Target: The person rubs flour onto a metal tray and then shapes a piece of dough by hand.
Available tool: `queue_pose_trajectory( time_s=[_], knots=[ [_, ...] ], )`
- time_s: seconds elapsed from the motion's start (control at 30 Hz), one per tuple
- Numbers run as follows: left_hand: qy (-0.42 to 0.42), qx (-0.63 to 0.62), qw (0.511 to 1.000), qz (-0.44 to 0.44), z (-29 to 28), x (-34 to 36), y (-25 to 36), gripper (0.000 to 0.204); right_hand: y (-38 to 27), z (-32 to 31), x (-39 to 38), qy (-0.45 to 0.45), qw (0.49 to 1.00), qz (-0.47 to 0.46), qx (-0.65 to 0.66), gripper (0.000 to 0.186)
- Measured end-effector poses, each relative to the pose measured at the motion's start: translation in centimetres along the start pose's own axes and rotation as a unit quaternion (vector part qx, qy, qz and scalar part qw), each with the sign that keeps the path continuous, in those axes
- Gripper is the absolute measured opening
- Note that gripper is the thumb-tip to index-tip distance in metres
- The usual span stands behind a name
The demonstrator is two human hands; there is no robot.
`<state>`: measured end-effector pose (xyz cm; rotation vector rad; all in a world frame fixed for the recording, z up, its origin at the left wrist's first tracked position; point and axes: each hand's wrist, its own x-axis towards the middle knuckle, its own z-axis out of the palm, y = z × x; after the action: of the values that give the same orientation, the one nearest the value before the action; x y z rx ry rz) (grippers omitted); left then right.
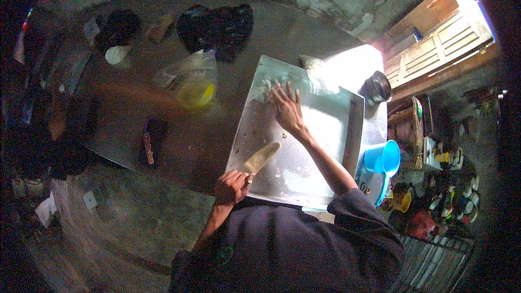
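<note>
LEFT HAND (232, 187): is forming a curled grip at the tray's near edge; held item cannot be determined | PALE TAPERED PIECE (263, 156): is extending over metal tray (331, 146) beside that hand | RIGHT HAND (288, 109): is lying open, fingers spreading, on tray

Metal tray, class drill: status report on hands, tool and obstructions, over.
Left hand closed on tan flat tool. Right hand open, spread over metal tray. Pale bag at tray's far edge.

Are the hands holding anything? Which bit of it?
Right hand: nothing, spread over the metal tray. Left hand: curled at the tray's corner by a pale piece; what it grips can't be told.
</note>
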<state>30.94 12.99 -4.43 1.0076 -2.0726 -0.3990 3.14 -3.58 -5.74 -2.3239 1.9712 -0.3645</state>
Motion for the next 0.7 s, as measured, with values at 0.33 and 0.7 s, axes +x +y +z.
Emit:
queue_pose_trajectory(
  time_s=[0.33, 0.7],
  knots=[
    [-0.045, -0.008, 0.997, -0.055, -0.2, -0.1, 0.3, 0.020, 1.6, -2.7, -4.9, 0.069, 0.992, 0.102, 0.041, 0.047],
    [-0.045, -0.012, 0.999, -0.013, -0.5, 0.4, 0.0, 0.019, 0.4, 2.1, 2.1, 0.076, 0.996, 0.045, 0.005, 0.055]
  ],
)
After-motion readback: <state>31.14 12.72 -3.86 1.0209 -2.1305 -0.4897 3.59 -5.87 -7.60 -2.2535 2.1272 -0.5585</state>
